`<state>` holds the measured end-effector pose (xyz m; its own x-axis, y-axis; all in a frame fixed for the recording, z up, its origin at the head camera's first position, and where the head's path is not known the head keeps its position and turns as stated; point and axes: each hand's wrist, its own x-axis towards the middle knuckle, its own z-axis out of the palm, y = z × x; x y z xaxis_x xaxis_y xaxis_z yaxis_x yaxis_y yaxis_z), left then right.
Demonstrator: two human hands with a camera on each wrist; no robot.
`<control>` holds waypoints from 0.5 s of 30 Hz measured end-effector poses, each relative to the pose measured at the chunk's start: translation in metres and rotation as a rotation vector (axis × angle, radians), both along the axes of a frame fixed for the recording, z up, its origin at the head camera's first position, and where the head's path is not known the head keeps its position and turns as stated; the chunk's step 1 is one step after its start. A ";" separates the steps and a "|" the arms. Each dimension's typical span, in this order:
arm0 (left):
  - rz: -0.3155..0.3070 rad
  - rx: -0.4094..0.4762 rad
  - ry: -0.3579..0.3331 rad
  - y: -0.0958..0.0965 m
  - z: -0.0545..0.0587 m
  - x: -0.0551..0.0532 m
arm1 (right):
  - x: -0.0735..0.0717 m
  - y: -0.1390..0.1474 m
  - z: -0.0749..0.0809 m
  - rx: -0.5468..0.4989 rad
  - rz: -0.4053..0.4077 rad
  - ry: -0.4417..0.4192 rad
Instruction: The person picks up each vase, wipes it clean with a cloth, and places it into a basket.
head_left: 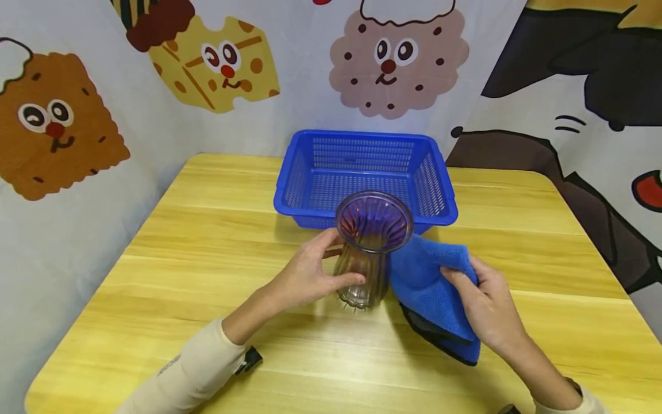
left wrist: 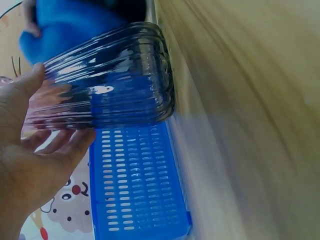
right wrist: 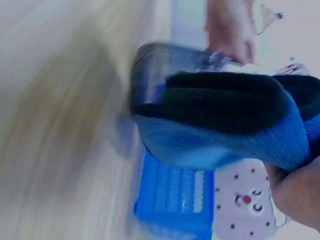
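1. Beige-sleeved left hand: grasps ribbed glass vase from its 9 o'clock side.
2. Blue basket: rests on wood-grain table, at the vase's 12 o'clock.
3. Vase: rim up, near table centre; base contact cannot be told.
4. Blue-and-black cloth: at the vase's 4 o'clock; contact unclear.
5. Right hand: pinches the cloth at its 2 o'clock edge.

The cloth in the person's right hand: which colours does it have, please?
The cloth is blue and black; both colours show best in the right wrist view.
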<state>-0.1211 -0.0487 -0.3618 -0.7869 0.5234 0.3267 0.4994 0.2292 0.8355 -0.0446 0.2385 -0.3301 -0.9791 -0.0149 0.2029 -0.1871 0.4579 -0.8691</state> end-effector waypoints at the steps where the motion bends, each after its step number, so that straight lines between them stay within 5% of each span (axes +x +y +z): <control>1: -0.004 0.009 -0.003 -0.001 0.000 0.000 | 0.002 -0.004 0.003 -0.060 -0.025 0.008; 5: -0.026 0.077 -0.051 -0.003 0.001 -0.001 | 0.007 -0.019 0.011 -0.245 -0.027 0.082; 8: -0.059 0.123 -0.068 -0.002 0.002 -0.001 | 0.007 -0.029 0.011 -0.315 0.056 0.176; 15: -0.133 0.126 -0.083 0.000 0.003 -0.001 | 0.005 -0.041 -0.002 -0.368 0.192 0.311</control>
